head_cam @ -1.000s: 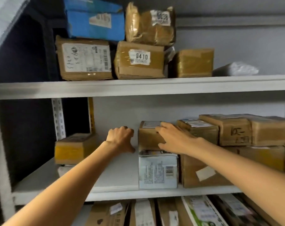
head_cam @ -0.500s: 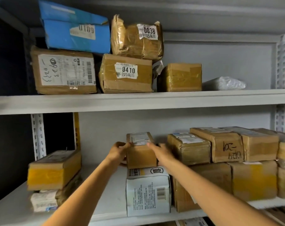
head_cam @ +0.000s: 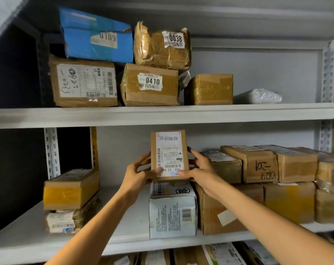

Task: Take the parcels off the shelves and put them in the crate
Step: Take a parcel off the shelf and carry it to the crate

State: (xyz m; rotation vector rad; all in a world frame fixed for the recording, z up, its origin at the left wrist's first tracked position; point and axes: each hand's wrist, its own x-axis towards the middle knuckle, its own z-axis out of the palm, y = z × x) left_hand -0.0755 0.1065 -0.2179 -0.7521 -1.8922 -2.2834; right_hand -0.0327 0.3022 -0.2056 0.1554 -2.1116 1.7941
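Both hands grip the small brown parcel (head_cam: 169,154) — left hand (head_cam: 135,174) at its 8 o'clock, right hand (head_cam: 199,169) at 4 o'clock — thumbs on its label, held upright just above the white box (head_cam: 172,211).

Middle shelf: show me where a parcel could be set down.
Bare shelf lies between the yellow-taped stack and the white box, crossed by the left arm. Right of the white box, parcels are packed tight.
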